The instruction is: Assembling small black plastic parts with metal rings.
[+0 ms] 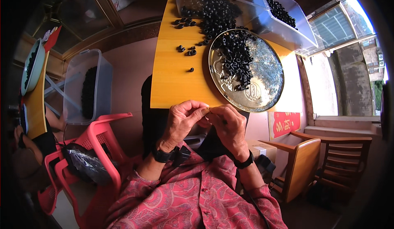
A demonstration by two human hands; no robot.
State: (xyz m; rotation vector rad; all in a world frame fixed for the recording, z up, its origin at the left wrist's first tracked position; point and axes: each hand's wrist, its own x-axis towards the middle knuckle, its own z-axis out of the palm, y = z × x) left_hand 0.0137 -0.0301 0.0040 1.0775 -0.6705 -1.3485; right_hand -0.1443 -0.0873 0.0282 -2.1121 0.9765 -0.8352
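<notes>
Just off the table's near edge, my left hand [185, 120] and my right hand [230, 124] meet, thumbs and fingers pinched together. What lies between the fingertips is too small and covered to make out. Beyond my right hand, a round metal tray [246, 101] rests on the yellow table [172, 83]. Small black ring-like parts [236, 52] are heaped on its left half, and small shiny silvery pieces [266, 67] spread over its right. One black part [191, 69] sits alone left of the tray, with several more in loose clusters behind it.
A transparent bin [179, 5] at the back has black parts spilling from it; another bin [305, 38] stands to its right. At left are a floor bin [106, 87], a red plastic chair [98, 134] and another person's arm [30, 145]. Wooden chairs [305, 167] stand at right.
</notes>
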